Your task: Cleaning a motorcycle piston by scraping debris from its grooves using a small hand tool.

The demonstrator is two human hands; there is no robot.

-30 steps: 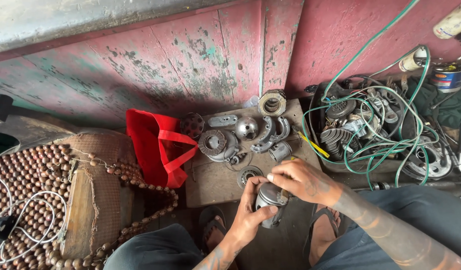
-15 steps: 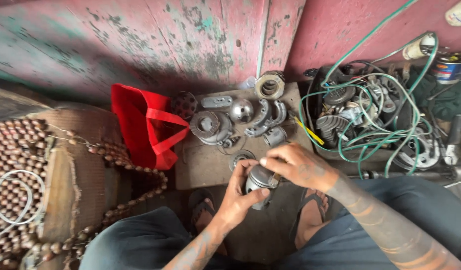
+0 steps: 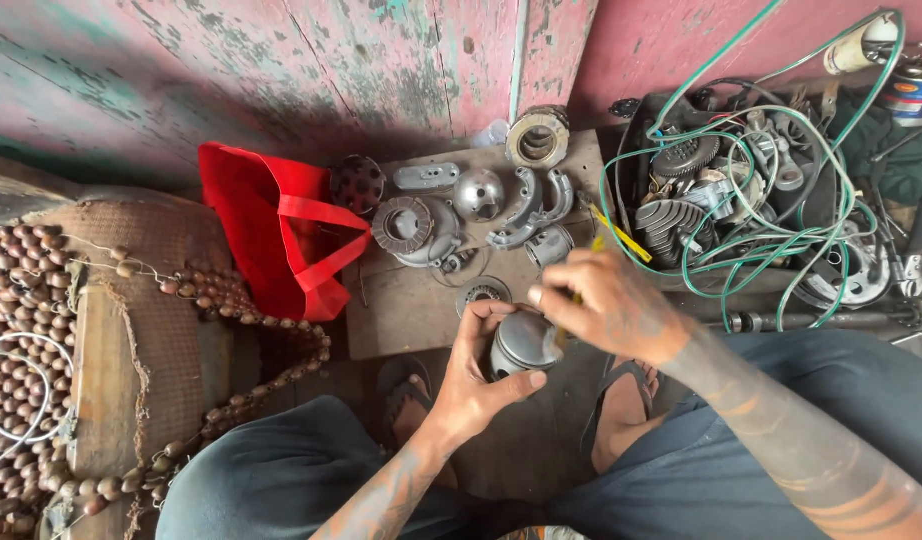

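The left hand [image 3: 476,385] grips a grey metal piston [image 3: 522,343] above the person's sandalled feet. The right hand [image 3: 606,300] closes on a thin yellow-handled tool [image 3: 561,338] touching the piston's crown. Engine parts lie on the wooden board [image 3: 411,305] beyond, beside a red bag [image 3: 266,225].

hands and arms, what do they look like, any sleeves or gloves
Both arms are bare to the edge of the picture: no sleeves, gloves, watch or rings show. The left hand has a forearm covered in dense tattoo patterns. The right hand has a forearm marked with broad dark tattooed bands. Dark smudges, perhaps grease, show on the fingers.
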